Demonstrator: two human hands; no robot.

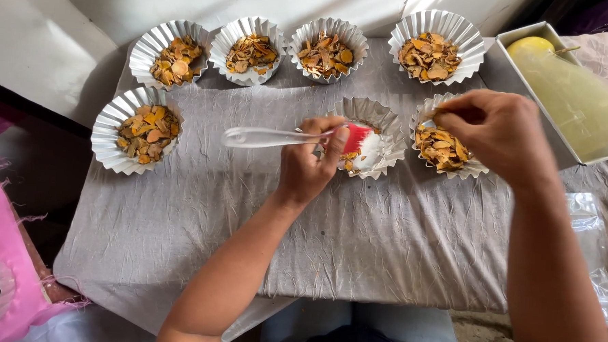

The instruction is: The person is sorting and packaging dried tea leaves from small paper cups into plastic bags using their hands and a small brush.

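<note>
Red-bristled pastry brush (298, 136) sits clamped in the left hand (309, 166) over a nearly empty foil cup (386, 127), while the right hand (500, 132) pinches the neighbouring filled cup's (448, 153) rim.

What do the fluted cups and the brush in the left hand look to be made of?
Fluted cups: thin shiny metal foil, judging by crimped, reflective pleats. Brush in the left hand: clear glossy handle, likely plastic; red bristles look like silicone, though blur leaves that open.
</note>
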